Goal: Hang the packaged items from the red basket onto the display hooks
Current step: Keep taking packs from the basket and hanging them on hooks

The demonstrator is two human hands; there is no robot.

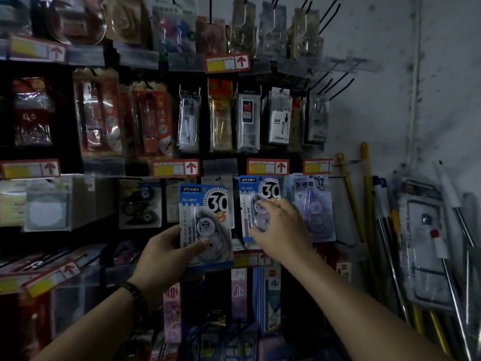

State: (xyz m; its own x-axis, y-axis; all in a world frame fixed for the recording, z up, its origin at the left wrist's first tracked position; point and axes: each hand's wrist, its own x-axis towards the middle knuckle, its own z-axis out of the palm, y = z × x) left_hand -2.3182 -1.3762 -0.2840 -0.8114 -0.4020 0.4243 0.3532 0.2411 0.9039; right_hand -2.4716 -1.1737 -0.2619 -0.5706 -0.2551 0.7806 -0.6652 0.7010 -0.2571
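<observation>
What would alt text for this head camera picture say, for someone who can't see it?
A person's left hand holds a blue correction tape pack up to a dim stationery display rack, while the right hand grips a matching pack beside it.

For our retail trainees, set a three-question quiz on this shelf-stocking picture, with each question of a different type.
1. True or false: the left hand and the right hand each grip a blue correction tape pack marked 30, namely the left pack and the right pack.
2. What sits just to the right of the right pack? A) a purple pack marked 12; B) a stapler; C) a roll of string.
3. Fill in: the arrows on the price labels point ____.
Key: 1 true; 2 A; 3 up.
</observation>
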